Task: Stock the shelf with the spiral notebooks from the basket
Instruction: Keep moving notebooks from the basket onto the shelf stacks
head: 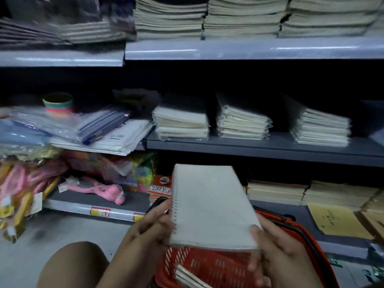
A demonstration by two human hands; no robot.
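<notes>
Above the red plastic basket (209,265), near centre, the left hand (153,223) pinches the wire-bound edge of a white spiral notebook (212,206); the right hand (276,244) clasps its near right corner. Carrying step; next, slide it onto the wrapped stacks (181,119) on the grey middle shelf (259,146) beyond.

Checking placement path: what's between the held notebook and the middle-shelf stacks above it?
Head view: only the dark grey metal shelf edge separates the white spiral-bound notebook, held by left hand and right hand, from the plastic-wrapped notebook stacks; the rest is open.
</notes>
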